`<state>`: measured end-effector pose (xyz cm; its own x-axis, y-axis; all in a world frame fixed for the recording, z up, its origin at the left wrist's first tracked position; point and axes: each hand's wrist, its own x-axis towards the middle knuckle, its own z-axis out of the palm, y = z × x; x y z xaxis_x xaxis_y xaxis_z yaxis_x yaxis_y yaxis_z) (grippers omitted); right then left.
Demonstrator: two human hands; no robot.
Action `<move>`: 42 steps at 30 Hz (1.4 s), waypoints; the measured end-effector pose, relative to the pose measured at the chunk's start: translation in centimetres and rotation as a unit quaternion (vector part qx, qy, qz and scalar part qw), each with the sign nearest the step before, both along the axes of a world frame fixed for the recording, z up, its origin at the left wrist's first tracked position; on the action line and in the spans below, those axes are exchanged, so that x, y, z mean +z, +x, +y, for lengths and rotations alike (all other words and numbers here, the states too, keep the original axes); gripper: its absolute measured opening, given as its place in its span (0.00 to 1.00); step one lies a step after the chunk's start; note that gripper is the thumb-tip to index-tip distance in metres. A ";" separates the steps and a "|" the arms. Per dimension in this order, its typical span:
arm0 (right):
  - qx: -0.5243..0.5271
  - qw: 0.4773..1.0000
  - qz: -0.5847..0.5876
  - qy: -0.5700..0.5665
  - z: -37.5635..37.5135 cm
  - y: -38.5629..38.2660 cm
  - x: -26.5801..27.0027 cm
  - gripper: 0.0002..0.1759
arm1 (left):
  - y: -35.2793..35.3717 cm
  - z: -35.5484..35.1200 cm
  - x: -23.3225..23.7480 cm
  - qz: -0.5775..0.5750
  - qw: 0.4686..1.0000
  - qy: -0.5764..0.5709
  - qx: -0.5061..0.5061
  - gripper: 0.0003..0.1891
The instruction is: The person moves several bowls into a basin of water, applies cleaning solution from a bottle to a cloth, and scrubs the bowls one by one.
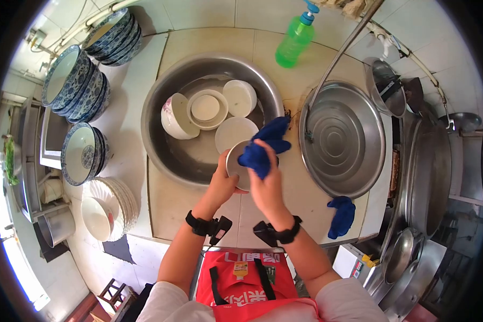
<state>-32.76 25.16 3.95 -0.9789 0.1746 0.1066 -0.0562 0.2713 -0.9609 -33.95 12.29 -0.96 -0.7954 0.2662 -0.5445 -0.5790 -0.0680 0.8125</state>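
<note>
My left hand [222, 184] grips a small white bowl [235, 160] by its side, over the near right rim of a large steel basin [154, 145]. In my right hand [267, 185] is a bunched dark blue cloth [256, 156], pressed into that bowl and covering part of it. Inside the basin sit a floral white bowl [173, 122], nested white bowls [194, 110], another white bowl [243, 96] and a white dish [232, 131]. Shallow water seems to lie around them.
A second steel basin [335, 137] with a hose [333, 67] stands at right. Below it lies another blue cloth [342, 216]. A green pump bottle [293, 44] is at the back. Blue-patterned bowls [76, 80] and white plates [124, 206] are stacked at left.
</note>
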 end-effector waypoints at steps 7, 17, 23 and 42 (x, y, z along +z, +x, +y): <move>0.184 0.973 -0.135 -0.019 -0.2 0.0 -5.9 0.19 | -0.1 -1.5 -3.6 0.084 0.995 -0.046 0.028 0.35; 0.272 0.918 -0.121 0.263 7.9 0.4 0.5 0.22 | -2.1 1.5 -1.2 0.209 0.961 -0.118 -0.138 0.34; -0.117 0.967 -0.193 -0.117 16.6 5.0 0.3 0.18 | -3.6 9.0 7.3 0.406 0.833 -0.358 -0.116 0.30; -0.306 0.849 -0.007 -0.432 36.0 21.5 8.6 0.21 | -8.1 35.0 -12.0 0.335 0.659 -0.518 -0.430 0.27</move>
